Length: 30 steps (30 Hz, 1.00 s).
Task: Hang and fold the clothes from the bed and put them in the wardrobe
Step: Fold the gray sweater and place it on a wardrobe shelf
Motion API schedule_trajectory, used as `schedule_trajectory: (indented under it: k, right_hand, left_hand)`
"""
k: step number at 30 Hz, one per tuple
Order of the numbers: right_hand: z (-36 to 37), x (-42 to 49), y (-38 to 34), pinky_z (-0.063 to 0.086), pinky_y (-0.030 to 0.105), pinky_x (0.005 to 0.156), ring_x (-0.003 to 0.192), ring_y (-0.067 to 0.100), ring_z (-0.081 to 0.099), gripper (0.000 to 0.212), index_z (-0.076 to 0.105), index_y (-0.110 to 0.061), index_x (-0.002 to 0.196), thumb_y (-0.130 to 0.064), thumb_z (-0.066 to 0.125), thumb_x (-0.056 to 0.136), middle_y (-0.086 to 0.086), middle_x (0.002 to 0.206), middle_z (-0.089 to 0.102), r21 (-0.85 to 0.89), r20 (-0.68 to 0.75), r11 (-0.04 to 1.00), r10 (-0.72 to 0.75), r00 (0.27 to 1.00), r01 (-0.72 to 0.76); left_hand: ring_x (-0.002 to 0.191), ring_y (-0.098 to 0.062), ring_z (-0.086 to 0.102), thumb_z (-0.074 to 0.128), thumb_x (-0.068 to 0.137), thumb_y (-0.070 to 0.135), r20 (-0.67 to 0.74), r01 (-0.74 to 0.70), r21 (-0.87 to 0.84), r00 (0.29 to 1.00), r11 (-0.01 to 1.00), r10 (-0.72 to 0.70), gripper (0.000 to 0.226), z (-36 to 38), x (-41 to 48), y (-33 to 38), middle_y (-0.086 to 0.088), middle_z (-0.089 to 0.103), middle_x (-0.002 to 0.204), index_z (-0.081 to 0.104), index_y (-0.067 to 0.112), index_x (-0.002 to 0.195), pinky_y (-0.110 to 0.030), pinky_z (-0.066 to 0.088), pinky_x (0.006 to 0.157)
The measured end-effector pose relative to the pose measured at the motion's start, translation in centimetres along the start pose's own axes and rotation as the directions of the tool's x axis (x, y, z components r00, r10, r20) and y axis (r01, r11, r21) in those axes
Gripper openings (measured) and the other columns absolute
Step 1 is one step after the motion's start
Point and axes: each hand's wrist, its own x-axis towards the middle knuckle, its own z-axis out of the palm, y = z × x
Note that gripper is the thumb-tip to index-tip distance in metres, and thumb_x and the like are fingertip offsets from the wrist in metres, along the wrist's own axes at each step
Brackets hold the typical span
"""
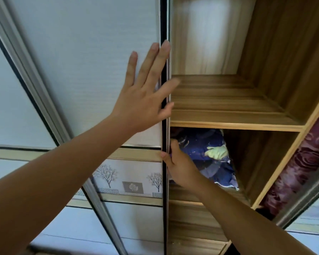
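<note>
My left hand's (142, 100) five fingers (151, 57) straight and spread, flat against the right edge of one sliding door (92, 61); thumb past the edge. Lower on that edge my right hand (180, 166) grips: thumb (165, 156) on the front, the other fingers curled behind, out of sight. Beyond, the wardrobe (265, 126) stands open: one blue patterned bundle of cloth (210, 153) lies in the compartment under the upper shelf, just right of my right hand; two printed trees (107, 174) on the door, one maroon curtain (306, 162) far right.
</note>
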Motion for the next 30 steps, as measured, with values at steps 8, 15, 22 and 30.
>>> schedule_trajectory:
  k: [8,15,22,30]
  right_hand:
    - [4.5,2.3,-3.3,0.055,0.041,0.077,0.085,0.021,0.066,0.019,0.037,-0.031,0.114,-0.045,0.044,0.104,0.003,0.103,0.066,-0.04,0.07,0.999,-0.023,0.997,0.026]
    - [7.6,3.8,-5.4,0.055,0.045,0.08,0.096,0.028,0.066,0.027,0.037,-0.025,0.121,-0.045,0.043,0.105,0.007,0.111,0.068,-0.141,0.096,0.985,-0.083,0.992,0.096]
    - [9.7,5.0,-7.1,0.049,0.037,0.078,0.095,0.029,0.066,0.022,0.037,-0.021,0.125,-0.034,0.042,0.107,0.005,0.097,0.062,-0.12,0.21,0.987,-0.08,0.975,0.107]
    - [12.1,4.6,-7.9,0.033,0.044,0.119,0.145,0.025,0.039,0.061,0.012,-0.045,0.158,-0.029,0.039,0.106,0.0,0.162,0.035,0.071,0.423,0.997,-0.001,0.906,-0.032]
  left_hand:
    - [0.153,-0.044,0.01,0.051,0.099,0.037,0.038,0.065,0.003,0.997,0.998,-0.065,0.035,-0.8,-4.3,-4.6,-0.031,0.015,0.162,0.058,0.019,0.129,-0.063,0.013,0.12]
    - [0.155,-0.038,0.007,0.042,0.102,0.051,0.08,0.108,0.197,0.989,0.974,-0.126,0.047,-2.0,-6.9,-7.7,-0.021,0.009,0.167,0.05,0.028,0.143,-0.069,0.009,0.118]
    - [0.155,-0.038,0.006,0.041,0.103,0.052,0.08,0.172,0.305,0.975,0.937,-0.206,0.049,-2.7,-9.1,-9.8,-0.017,0.008,0.168,0.044,0.031,0.146,-0.08,0.008,0.109]
    - [0.154,-0.04,0.004,0.038,0.105,0.043,0.059,0.229,0.397,0.96,0.889,-0.273,0.052,-2.6,-12.1,-12.6,-0.016,0.005,0.168,0.037,0.026,0.154,-0.081,0.01,0.108]
